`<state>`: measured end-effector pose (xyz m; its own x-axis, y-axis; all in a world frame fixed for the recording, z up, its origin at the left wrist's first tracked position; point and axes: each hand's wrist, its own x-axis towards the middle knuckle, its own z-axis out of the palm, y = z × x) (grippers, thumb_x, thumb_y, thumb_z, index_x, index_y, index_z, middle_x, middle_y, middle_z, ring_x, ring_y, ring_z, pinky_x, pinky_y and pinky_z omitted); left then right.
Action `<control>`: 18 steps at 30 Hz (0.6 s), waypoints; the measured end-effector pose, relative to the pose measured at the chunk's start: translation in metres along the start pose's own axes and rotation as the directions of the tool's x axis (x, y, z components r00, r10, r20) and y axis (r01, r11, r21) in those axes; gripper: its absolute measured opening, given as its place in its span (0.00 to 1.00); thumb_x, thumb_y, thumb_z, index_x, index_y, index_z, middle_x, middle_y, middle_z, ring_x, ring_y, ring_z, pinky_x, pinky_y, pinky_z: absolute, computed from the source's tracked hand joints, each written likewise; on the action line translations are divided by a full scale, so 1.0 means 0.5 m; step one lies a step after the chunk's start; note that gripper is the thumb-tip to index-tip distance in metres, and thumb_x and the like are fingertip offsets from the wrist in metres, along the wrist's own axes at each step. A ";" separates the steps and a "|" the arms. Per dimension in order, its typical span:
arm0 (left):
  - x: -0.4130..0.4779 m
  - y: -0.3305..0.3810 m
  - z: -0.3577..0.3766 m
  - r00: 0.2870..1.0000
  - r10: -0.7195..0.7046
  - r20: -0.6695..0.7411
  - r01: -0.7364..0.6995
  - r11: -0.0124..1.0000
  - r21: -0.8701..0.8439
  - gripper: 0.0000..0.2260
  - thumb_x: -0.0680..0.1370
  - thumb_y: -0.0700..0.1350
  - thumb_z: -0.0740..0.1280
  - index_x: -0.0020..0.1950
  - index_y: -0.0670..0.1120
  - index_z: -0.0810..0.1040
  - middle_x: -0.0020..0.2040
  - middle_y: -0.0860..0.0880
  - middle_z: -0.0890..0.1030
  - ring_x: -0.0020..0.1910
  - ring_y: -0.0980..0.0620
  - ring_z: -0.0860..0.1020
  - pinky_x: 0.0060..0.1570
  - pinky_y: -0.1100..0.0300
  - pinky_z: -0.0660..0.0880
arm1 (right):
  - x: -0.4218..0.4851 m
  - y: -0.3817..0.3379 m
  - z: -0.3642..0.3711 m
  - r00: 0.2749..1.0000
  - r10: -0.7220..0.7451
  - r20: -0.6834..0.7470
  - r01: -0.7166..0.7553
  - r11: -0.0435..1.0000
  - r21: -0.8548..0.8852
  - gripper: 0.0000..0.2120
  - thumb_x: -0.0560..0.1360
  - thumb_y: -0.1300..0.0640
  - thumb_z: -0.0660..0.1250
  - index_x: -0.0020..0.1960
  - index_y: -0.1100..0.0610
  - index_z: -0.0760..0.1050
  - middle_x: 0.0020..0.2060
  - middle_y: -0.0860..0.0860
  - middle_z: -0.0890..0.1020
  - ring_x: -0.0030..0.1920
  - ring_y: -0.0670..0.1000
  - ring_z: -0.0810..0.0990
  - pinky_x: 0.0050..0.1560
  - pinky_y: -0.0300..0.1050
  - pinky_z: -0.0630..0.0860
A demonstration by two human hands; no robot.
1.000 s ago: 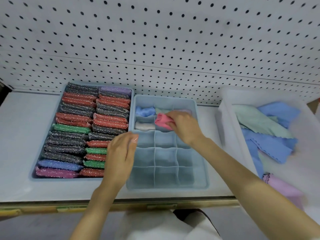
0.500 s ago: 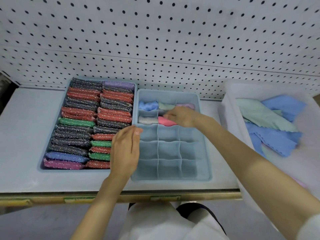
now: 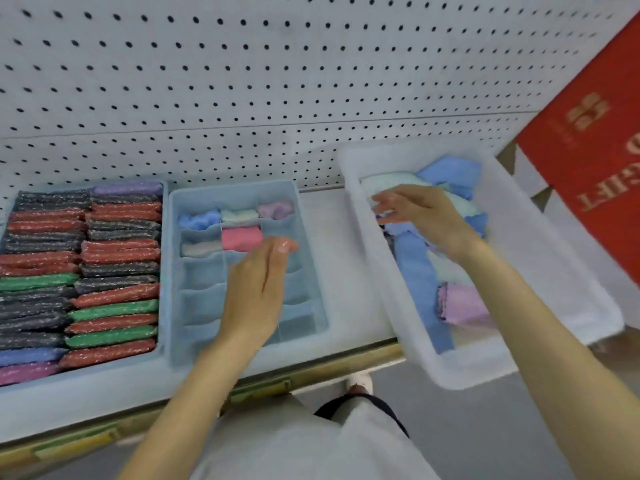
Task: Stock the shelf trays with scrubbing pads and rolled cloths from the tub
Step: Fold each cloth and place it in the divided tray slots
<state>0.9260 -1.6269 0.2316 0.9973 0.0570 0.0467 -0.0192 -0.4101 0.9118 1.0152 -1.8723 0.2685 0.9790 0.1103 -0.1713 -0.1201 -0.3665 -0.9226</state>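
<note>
The right hand (image 3: 426, 220), fingers spread, reaches into the tub (image 3: 561, 271) right of the divided tray (image 3: 239, 189), likely for one of its cloths (image 3: 412, 271). The left hand (image 3: 256, 292) hovers above that tray, fingers together

The pads (image 3: 114, 271) were seen in glittery black, red, green, blue and purple. The tray (image 3: 242, 190) was coloured pale blue, the tub (image 3: 554, 258) milky white. The white pegboard (image 3: 277, 81) was dotted with dark holes. A red box (image 3: 595, 150) was lettered in gold.
</note>
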 end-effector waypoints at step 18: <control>-0.061 0.136 0.331 0.985 -0.064 0.159 0.068 0.997 -0.022 0.20 0.80 0.53 0.50 0.51 0.49 0.80 0.50 0.57 0.82 0.52 0.63 0.77 0.52 0.76 0.66 | -0.107 0.278 -0.264 0.844 0.431 0.319 -0.006 0.602 -0.798 0.08 0.72 0.53 0.70 0.40 0.49 0.70 0.39 0.45 0.74 0.42 0.49 0.73 0.36 0.39 0.65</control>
<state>0.9062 -1.8072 0.2245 0.9950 -0.0626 -0.0774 0.0474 -0.3849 0.9218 0.9680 -2.0509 0.1950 0.7218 0.2299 -0.6528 0.0530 -0.9588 -0.2790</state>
